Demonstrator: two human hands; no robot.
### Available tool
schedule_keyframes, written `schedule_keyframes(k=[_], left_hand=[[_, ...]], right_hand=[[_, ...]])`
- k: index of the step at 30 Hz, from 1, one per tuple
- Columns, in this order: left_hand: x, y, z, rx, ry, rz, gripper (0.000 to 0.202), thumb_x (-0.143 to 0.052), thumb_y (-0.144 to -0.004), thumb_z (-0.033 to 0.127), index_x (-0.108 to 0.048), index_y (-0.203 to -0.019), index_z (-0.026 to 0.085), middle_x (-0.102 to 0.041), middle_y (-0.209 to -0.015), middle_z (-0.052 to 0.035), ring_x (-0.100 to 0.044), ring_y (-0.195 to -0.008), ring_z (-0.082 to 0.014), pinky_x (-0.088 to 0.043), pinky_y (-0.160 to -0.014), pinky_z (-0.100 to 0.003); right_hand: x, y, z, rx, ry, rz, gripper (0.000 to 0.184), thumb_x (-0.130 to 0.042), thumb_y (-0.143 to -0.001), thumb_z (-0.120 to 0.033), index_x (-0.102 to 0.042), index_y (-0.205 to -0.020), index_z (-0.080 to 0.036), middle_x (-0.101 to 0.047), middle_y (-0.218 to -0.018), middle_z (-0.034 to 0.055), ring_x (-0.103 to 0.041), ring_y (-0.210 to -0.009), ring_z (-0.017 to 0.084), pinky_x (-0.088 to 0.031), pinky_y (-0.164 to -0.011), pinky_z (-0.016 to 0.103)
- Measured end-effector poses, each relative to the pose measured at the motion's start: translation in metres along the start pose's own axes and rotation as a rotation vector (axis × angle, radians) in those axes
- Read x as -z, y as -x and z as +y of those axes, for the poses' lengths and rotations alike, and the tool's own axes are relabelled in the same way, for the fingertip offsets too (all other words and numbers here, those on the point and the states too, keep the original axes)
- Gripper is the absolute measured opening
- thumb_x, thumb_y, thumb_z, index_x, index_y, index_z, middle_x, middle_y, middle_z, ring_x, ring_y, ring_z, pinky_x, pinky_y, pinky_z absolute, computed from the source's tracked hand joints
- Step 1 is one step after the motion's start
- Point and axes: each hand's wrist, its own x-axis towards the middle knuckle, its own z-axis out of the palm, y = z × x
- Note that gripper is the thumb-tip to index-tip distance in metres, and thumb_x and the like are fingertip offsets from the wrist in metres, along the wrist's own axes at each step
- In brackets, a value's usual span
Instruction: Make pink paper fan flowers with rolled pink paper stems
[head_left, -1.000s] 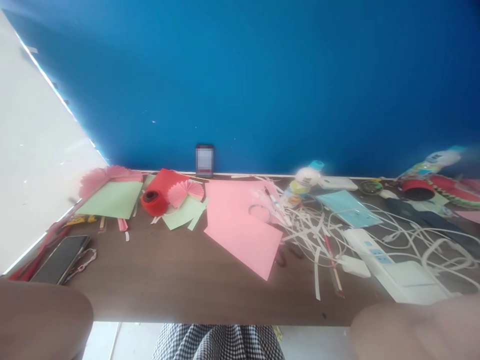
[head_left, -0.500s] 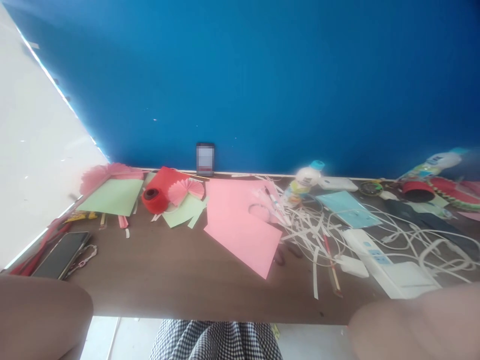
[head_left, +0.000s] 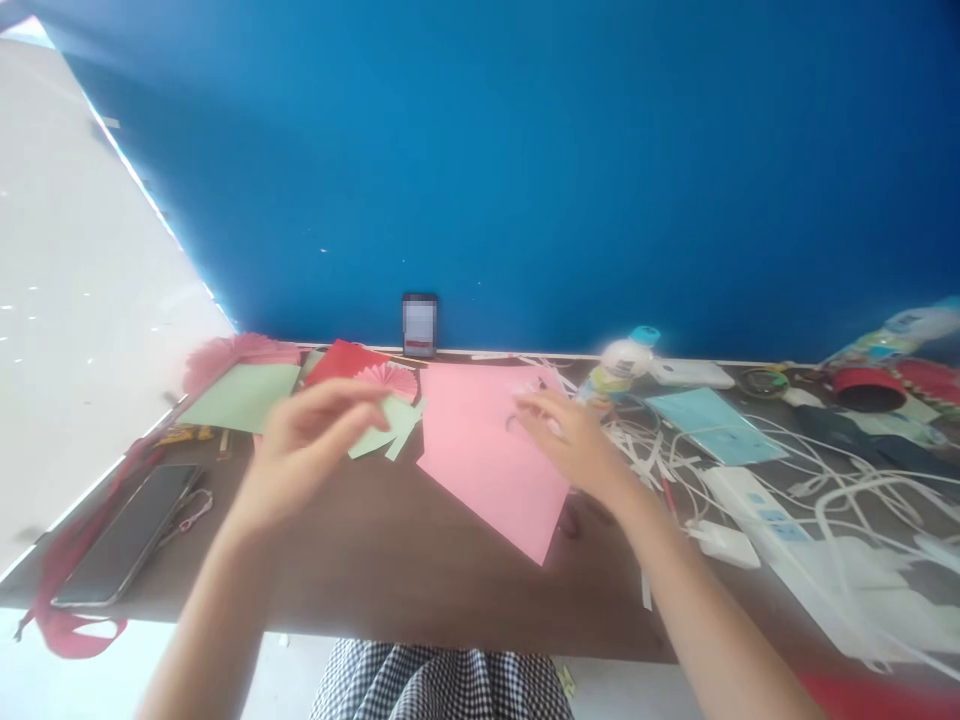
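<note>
My left hand [head_left: 311, 455] hovers over the left part of the desk, in front of the red and light green papers. Its thumb and fingers are apart with nothing between them. My right hand [head_left: 566, 435] reaches over the right side of large pink paper sheets [head_left: 487, 470]. Its fingers are stretched out and somewhat blurred, close to a small ring-shaped item on the pink paper; whether they touch it I cannot tell. A folded pink paper fan [head_left: 388, 379] lies on light green paper [head_left: 375, 432], beside red paper [head_left: 345, 358].
A phone [head_left: 420, 325] leans on the blue wall. Another phone [head_left: 127, 535] lies at left by a red ribbon [head_left: 64, 590]. Right are a bottle [head_left: 622, 365], light blue paper [head_left: 716, 425], tangled white cables, paper strips and a power strip [head_left: 776, 530]. Pink fans [head_left: 232, 350] sit back left.
Both hands have come up from the near edge over the desk, the left toward the green paper, the right over the pink sheets. The view has shifted slightly.
</note>
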Motion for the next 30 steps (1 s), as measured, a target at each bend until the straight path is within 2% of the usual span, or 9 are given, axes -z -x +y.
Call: schedule_keyframes(k=[2, 4, 9, 13, 19, 23, 25, 28, 30], left_hand=[[-0.026, -0.001, -0.030, 0.155, 0.001, -0.294, 0.022, -0.052, -0.075, 0.034, -0.063, -0.091, 0.023, -0.065, -0.079, -0.0012, -0.059, -0.073, -0.0151, -0.048, -0.068, -0.029], [-0.055, 0.000, -0.065, 0.235, 0.016, -0.433, 0.027, -0.050, -0.075, 0.034, -0.061, -0.095, 0.020, -0.064, -0.083, -0.0028, -0.059, -0.075, -0.0152, -0.047, -0.071, -0.029], [-0.110, 0.005, -0.128, 0.190, -0.053, -0.436, 0.028, -0.044, -0.076, 0.027, -0.057, -0.099, 0.016, -0.060, -0.086, -0.0058, -0.057, -0.074, -0.0153, -0.046, -0.070, -0.030], [-0.133, 0.001, -0.148, 0.107, -0.185, -0.258, 0.032, -0.043, -0.074, 0.018, -0.052, -0.105, 0.015, -0.053, -0.103, -0.0105, -0.053, -0.091, -0.0188, -0.043, -0.081, -0.034], [-0.151, 0.000, -0.159, -0.110, -0.230, -0.196, 0.046, -0.047, -0.074, 0.017, -0.038, -0.120, 0.018, -0.045, -0.112, -0.0115, -0.043, -0.110, -0.0219, -0.036, -0.093, -0.038], [-0.149, -0.004, -0.163, -0.130, -0.117, -0.115, 0.062, -0.053, -0.074, 0.028, -0.025, -0.128, 0.018, -0.040, -0.125, -0.0134, -0.038, -0.117, -0.0230, -0.032, -0.095, -0.039], [-0.145, -0.008, -0.166, -0.069, -0.050, -0.139, 0.056, -0.055, -0.073, 0.031, -0.034, -0.123, 0.019, -0.047, -0.121, -0.0109, -0.044, -0.112, -0.0223, -0.035, -0.093, -0.038], [-0.138, -0.013, -0.168, 0.027, 0.054, -0.156, 0.027, -0.052, -0.075, 0.030, -0.054, -0.100, 0.019, -0.059, -0.103, -0.0066, -0.054, -0.099, -0.0194, -0.040, -0.087, -0.034], [-0.136, -0.013, -0.166, 0.056, 0.122, -0.162, 0.018, -0.051, -0.075, 0.029, -0.057, -0.087, 0.017, -0.062, -0.093, -0.0058, -0.057, -0.091, -0.0179, -0.042, -0.083, -0.031]], right_hand=[[-0.015, 0.001, 0.013, -0.088, 0.059, -0.103, 0.026, -0.045, -0.080, -0.034, -0.061, -0.095, -0.021, -0.063, -0.094, 0.0056, -0.058, -0.083, 0.021, -0.044, -0.075, 0.033], [-0.030, 0.004, 0.030, -0.197, 0.143, -0.132, 0.024, -0.050, -0.075, -0.033, -0.062, -0.090, -0.020, -0.064, -0.089, 0.0058, -0.059, -0.080, 0.021, -0.043, -0.073, 0.033], [-0.055, 0.009, 0.063, -0.255, 0.088, -0.059, 0.020, -0.055, -0.068, -0.031, -0.061, -0.083, -0.020, -0.065, -0.084, 0.0028, -0.059, -0.078, 0.019, -0.042, -0.071, 0.030], [-0.066, 0.009, 0.069, -0.222, -0.014, -0.024, 0.014, -0.053, -0.069, -0.029, -0.060, -0.074, -0.018, -0.064, -0.080, 0.0033, -0.058, -0.075, 0.018, -0.042, -0.068, 0.028], [-0.067, 0.008, 0.059, -0.060, 0.023, 0.033, 0.012, -0.052, -0.073, -0.028, -0.060, -0.073, -0.021, -0.063, -0.081, 0.0035, -0.056, -0.079, 0.019, -0.038, -0.071, 0.032], [-0.061, 0.005, 0.040, 0.101, 0.003, 0.027, 0.015, -0.049, -0.079, -0.028, -0.061, -0.073, -0.022, -0.064, -0.081, 0.0021, -0.055, -0.084, 0.019, -0.033, -0.081, 0.036], [-0.059, 0.003, 0.029, 0.149, 0.022, -0.007, 0.016, -0.047, -0.081, -0.027, -0.062, -0.080, -0.024, -0.064, -0.081, 0.0015, -0.055, -0.083, 0.018, -0.031, -0.083, 0.037], [-0.061, -0.002, 0.012, 0.186, 0.074, -0.054, 0.019, -0.045, -0.082, -0.025, -0.062, -0.090, -0.025, -0.065, -0.085, 0.0025, -0.054, -0.084, 0.019, -0.030, -0.083, 0.038], [-0.063, -0.004, 0.002, 0.182, 0.066, -0.071, 0.020, -0.044, -0.083, -0.026, -0.061, -0.094, -0.023, -0.064, -0.090, 0.0037, -0.054, -0.085, 0.019, -0.032, -0.082, 0.038]])
